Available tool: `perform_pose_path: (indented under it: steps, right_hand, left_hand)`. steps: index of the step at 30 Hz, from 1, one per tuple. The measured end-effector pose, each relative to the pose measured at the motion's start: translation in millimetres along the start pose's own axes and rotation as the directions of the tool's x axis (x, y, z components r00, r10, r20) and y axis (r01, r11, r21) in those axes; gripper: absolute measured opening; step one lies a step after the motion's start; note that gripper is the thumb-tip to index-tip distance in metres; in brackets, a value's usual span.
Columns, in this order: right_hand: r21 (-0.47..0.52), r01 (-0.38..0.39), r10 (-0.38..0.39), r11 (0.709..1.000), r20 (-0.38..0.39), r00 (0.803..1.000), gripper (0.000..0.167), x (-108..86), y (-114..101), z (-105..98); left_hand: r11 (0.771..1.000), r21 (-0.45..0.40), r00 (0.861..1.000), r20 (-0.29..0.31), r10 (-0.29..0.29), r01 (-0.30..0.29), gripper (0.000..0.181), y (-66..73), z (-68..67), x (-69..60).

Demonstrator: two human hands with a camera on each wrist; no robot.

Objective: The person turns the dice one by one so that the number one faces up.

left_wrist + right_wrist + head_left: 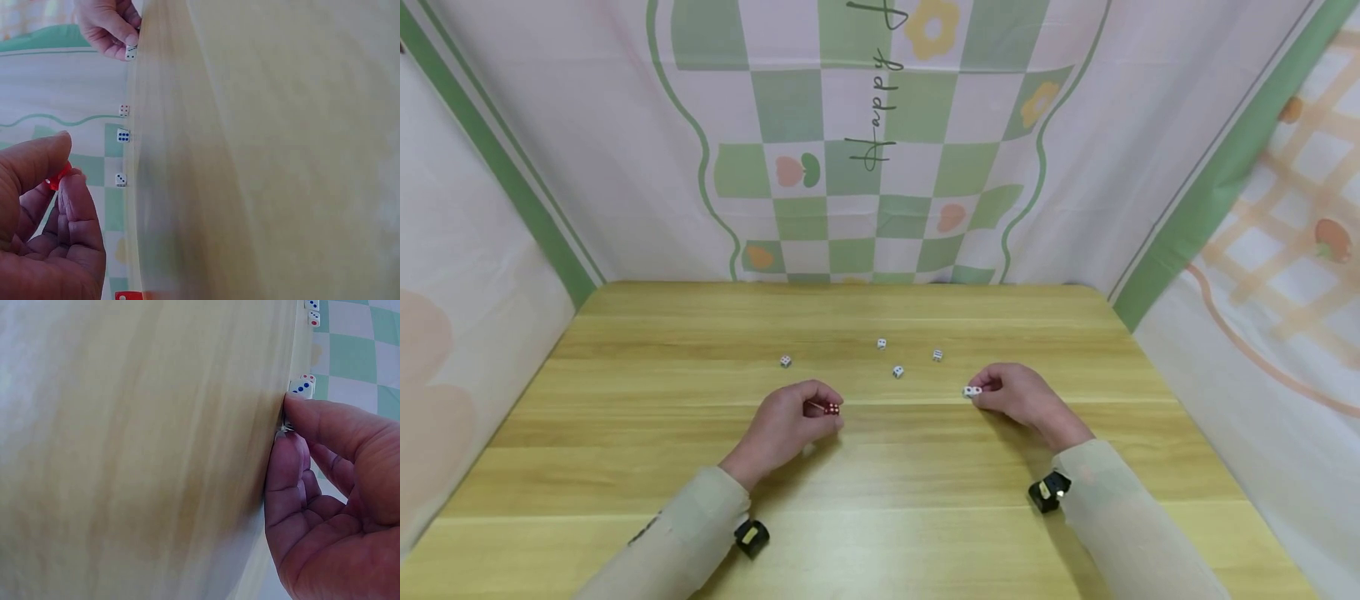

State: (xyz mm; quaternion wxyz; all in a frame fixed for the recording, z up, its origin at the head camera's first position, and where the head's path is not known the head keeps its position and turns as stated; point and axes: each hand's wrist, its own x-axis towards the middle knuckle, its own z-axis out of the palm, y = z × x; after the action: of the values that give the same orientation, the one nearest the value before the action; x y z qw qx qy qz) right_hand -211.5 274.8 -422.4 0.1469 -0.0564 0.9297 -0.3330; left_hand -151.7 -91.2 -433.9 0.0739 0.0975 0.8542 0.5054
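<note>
L hand (788, 423) pinches red die (832, 409), R hand (1018, 395) white dice (970, 392).

wooden table (910, 492); white dice (898, 372) atop

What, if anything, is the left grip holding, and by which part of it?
The left grip pinches a red die by opposite sides; white spots show in the head view, but the covered faces cannot be read.
</note>
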Motion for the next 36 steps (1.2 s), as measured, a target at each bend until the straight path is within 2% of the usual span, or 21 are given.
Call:
perform_pose_path:
  steps: [12,21,28,36]
  right_hand:
    - [-0.009,0.007,-0.007,1.0,-0.002,1.0,0.015,1.5,0.3,1.1]
    - [-0.011,-0.001,0.001,1.0,0.0,1.0,0.015,1.3,-0.7,-0.1]
    - [-0.007,0.0,0.0,1.0,0.001,1.0,0.016,0.6,-1.6,-0.1]
    - [-0.014,0.011,-0.011,1.0,0.0,1.0,0.015,-0.1,-1.7,-0.1]
  left_hand:
    - [0.999,0.033,1.0,-0.007,0.02,-0.02,0.021,1.0,-1.0,-1.3]
    - [0.999,-0.001,0.999,0.005,0.036,-0.036,0.022,0.0,-2.4,-2.1]
    - [0.998,0.021,0.998,0.006,0.058,-0.058,0.025,-0.2,-4.5,-1.8]
    - [0.998,0.034,0.998,-0.006,0.056,-0.056,0.027,-0.1,-7.6,-2.5]
